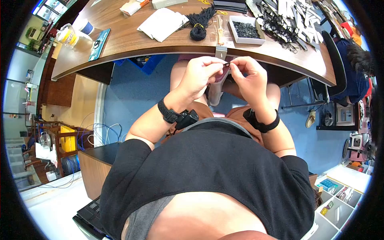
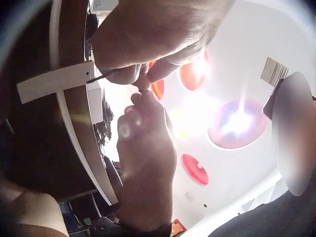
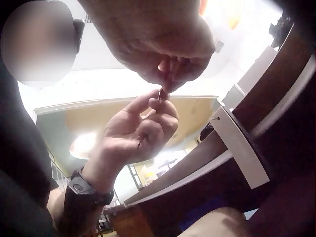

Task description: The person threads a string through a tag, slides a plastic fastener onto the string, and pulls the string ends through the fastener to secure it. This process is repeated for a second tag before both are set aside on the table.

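In the head view my left hand and right hand meet fingertip to fingertip just in front of the table edge. Between them a small loop of black cord is pinched by thumb and finger on both sides. A pale strip-shaped tag with a hole near one end shows in the left wrist view, and dark cord runs from that hole to my left fingers. The same tag appears beside the table edge in the right wrist view. My curled fingers hide most of the cord.
On the wooden table lie a bundle of black cords, white sheets, a white box of small black pieces and a heap of tags with cords. A cup stands left. Another person sits at right.
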### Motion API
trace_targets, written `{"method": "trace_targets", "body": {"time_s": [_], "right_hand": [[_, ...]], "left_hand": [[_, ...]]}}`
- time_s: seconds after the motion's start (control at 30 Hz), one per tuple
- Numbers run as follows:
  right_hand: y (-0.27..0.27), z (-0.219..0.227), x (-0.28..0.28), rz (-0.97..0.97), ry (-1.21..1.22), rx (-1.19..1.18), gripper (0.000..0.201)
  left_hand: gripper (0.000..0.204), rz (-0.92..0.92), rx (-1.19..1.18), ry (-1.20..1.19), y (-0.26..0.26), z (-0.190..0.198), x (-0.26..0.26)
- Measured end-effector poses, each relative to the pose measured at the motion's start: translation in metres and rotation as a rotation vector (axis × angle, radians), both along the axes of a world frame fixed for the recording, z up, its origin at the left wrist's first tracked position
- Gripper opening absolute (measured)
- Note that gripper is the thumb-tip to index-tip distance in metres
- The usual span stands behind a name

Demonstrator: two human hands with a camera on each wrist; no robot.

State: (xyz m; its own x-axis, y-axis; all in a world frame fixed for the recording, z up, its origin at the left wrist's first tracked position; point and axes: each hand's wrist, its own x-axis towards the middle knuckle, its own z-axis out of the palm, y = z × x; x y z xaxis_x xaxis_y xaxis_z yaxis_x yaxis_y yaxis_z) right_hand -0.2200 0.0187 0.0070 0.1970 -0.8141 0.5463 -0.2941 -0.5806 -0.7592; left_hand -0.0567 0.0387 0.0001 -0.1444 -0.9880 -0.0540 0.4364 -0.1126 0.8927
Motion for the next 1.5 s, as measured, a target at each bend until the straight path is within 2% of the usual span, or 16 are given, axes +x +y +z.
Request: {"method": "trace_targets", "body": {"time_s": [0.07, 0.17, 0.27, 0.37, 0.47, 0.57, 0.7, 0.8, 0.9, 0.93, 1.03, 1.13, 1.27, 1.37, 1.43, 1.5], "right_hand": [[-0.001, -0.001, -0.004, -0.022, -0.022, 0.054, 0.008], [0.001, 0.004, -0.008, 0.025, 0.029, -0.046, 0.008], [0.002, 0.002, -0.015, 0.025, 0.017, 0.026, 0.007], [-0.001, -0.012, -0.024, 0.131, -0.266, 0.365, 0.004], [-0.001, -0.01, -0.031, 0.233, -0.358, 0.499, 0.006], [-0.007, -0.014, -0.037, 0.321, -0.459, 0.672, 0.009], [-0.013, -0.005, -0.036, 0.382, -0.616, 0.853, 0.011], [-0.005, 0.01, -0.026, 0.403, -0.41, 0.681, 0.011], [-0.008, 0.0, -0.022, 0.264, -0.167, 0.422, 0.011], [-0.007, 0.003, -0.023, 0.179, 0.003, 0.232, 0.011], [-0.002, 0.006, -0.025, 0.142, 0.144, 0.05, 0.01], [0.0, 0.005, -0.023, 0.121, 0.118, 0.072, 0.007], [-0.014, -0.025, -0.039, 0.115, -0.217, 0.448, 0.004], [-0.022, -0.043, -0.053, 0.141, -0.019, 0.562, 0.005], [-0.019, -0.031, -0.043, 0.193, 0.334, 0.179, 0.014], [-0.012, -0.01, -0.022, 0.203, 0.313, 0.238, 0.018]], "left_hand": [[0.014, 0.036, -0.081, -0.127, 0.001, 0.0, 0.0], [0.014, 0.042, -0.142, -0.214, -0.001, -0.003, -0.006], [0.015, -0.015, -0.12, -0.161, -0.001, -0.001, -0.01], [0.016, -0.016, -0.143, -0.22, -0.004, -0.006, -0.011], [0.015, 0.0, -0.173, -0.272, -0.002, -0.003, -0.011], [0.011, 0.047, -0.164, -0.163, -0.005, -0.008, -0.016], [0.012, 0.024, -0.207, -0.293, -0.006, -0.008, -0.012], [0.011, 0.014, -0.193, -0.338, -0.005, -0.004, -0.013], [0.011, -0.019, -0.149, -0.305, -0.005, -0.005, -0.012], [0.011, -0.019, -0.151, -0.284, -0.005, -0.005, -0.011], [0.011, -0.033, -0.165, -0.292, -0.004, -0.007, -0.011], [0.011, -0.101, -0.16, -0.273, -0.008, -0.012, -0.008], [0.011, -0.107, -0.059, -0.381, -0.009, -0.005, 0.016], [0.013, -0.024, -0.033, -0.414, -0.01, -0.012, 0.034], [0.013, -0.061, -0.093, -0.452, -0.012, -0.011, 0.033], [0.013, -0.118, -0.081, -0.435, -0.011, -0.007, 0.03]]}}
